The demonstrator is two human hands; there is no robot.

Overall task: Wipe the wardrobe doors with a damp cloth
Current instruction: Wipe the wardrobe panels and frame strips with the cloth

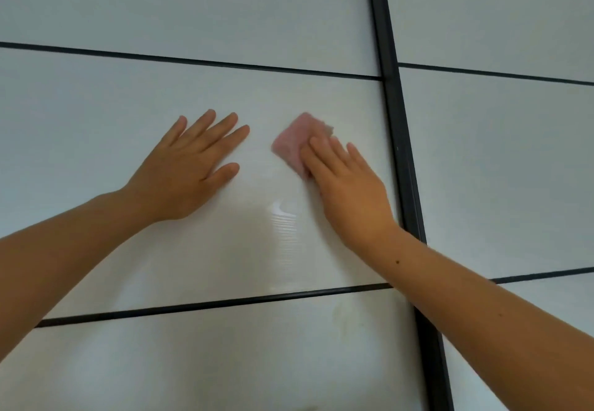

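A glossy white wardrobe door (160,95) with thin black horizontal strips fills the view. My right hand (350,192) presses a folded pink cloth (294,142) flat against the door's middle panel, fingers lying over the cloth's lower right part. My left hand (189,166) rests flat on the same panel to the left of the cloth, fingers spread, holding nothing. A small gap of bare panel separates the two hands.
A thick black vertical frame (397,140) runs just right of my right hand and divides this door from a second white door (501,160). A faint yellowish smudge (342,314) marks the panel below. A bright reflection (283,218) shows between my wrists.
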